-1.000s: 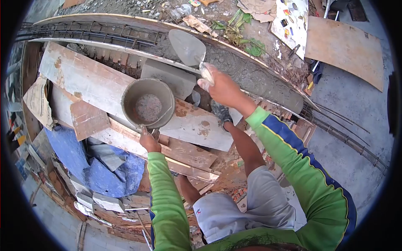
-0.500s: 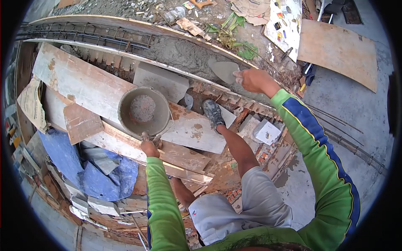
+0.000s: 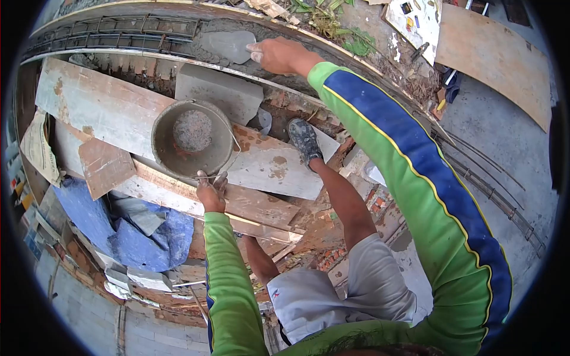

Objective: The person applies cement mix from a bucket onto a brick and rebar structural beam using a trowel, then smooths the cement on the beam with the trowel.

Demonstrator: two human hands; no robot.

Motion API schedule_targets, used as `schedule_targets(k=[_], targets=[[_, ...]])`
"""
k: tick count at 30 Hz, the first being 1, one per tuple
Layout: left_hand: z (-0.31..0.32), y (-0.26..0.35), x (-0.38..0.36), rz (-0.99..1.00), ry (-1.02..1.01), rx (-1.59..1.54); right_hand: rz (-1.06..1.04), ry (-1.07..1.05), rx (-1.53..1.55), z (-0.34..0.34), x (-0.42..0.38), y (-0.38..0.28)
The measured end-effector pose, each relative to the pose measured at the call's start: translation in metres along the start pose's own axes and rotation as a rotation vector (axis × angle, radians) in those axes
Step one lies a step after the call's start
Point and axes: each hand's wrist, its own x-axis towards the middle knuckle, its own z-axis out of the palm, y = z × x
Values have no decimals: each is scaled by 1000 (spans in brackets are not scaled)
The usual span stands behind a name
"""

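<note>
My right hand (image 3: 284, 55), arm stretched out, is closed round the handle of a trowel (image 3: 230, 46). The grey blade points left, low over wet mortar in the long board-sided channel (image 3: 255, 78). Below and left, my left hand (image 3: 211, 194) grips the near rim of a round bucket (image 3: 222, 145), its fingers over the edge. A clump of greyish material lies at the bucket's bottom, and the thin wire handle hangs on its right side. The bucket rests on wooden planks (image 3: 95, 107).
A steel rebar cage (image 3: 119, 32) lies in the channel's left part. Grey block (image 3: 217, 89) sits behind the bucket. My shod foot (image 3: 304, 141) stands on a plank. Blue tarp (image 3: 151, 240) lies at lower left; a plywood sheet (image 3: 496, 59) is at upper right.
My right hand has swept left along the channel with the trowel, nearing the rebar cage. My left hand stays on the bucket rim; the view has shifted slightly.
</note>
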Motion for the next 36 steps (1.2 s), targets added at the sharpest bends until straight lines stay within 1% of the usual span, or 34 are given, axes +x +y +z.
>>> schedule_targets(k=[1, 2, 3, 4, 5, 6, 8, 9, 11, 13, 15, 16, 18, 19, 21, 22, 23, 24, 25, 26, 27, 30, 32, 33, 35, 36], targets=[[2, 4, -2, -2, 17, 18, 58, -73, 58, -19, -25, 13], [3, 8, -2, 3, 5, 20, -70, -42, 82, -3, -28, 63], [2, 9, -1, -10, 5, 31, -47, -64, 83, -1, -50, 96], [3, 11, -2, -23, 3, 39, 5, -137, 4, -11, -77, 114], [3, 15, -4, -54, -16, 63, 84, -141, -1, -29, -106, 117], [2, 17, -3, -53, -36, 76, 102, -126, 3, -41, -119, 120], [-5, 15, 5, -18, -29, 92, 257, -316, -318, -55, -139, 124], [-7, 15, 8, -15, -26, 102, 265, -304, -315, -71, -149, 116], [-10, 19, 5, -35, -32, 131, 440, -423, -396, -87, -186, 92], [-10, 23, 7, -47, -52, 158, 315, -245, -261, -87, -249, 114], [-13, 24, 16, -57, -53, 181, 363, -134, -137, -73, -301, 145], [-13, 23, 19, -64, -43, 201, 376, -135, -127, -62, -316, 163], [-9, 19, 17, -48, -47, 219, 540, -170, -191, -29, -333, 199], [-7, 19, 14, -26, -44, 219, 499, -131, -115, -8, -334, 221], [-4, 15, 15, -4, -16, 228, 253, 54, -31, 34, -310, 249], [-2, 13, 12, -2, -8, 251, 211, 45, 3, 38, -286, 243], [-1, 10, 8, -1, -10, 246, 181, 35, 44, 37, -255, 223], [5, 9, 5, -2, -22, 244, 255, -64, 39, 29, -223, 201], [1, 5, 12, -32, -16, 239, 172, 33, 77, 37, -200, 194], [0, 3, 14, -19, -20, 244, 207, 82, 59, 42, -184, 181], [2, 2, 15, -31, -19, 248, 252, 73, 153, 40, -178, 173], [2, 11, 15, -54, -12, 265, 328, 121, 293, 54, -212, 204], [-4, 20, 21, -88, 6, 285, 473, 13, 253, 44, -256, 241], [-6, 23, 23, -95, -2, 297, 531, -65, 276, 50, -279, 268], [-7, 24, 24, -117, -1, 345, 564, -26, 167, 72, -332, 331], [-7, 22, 22, -124, 5, 348, 552, 9, 185, 77, -360, 364]])
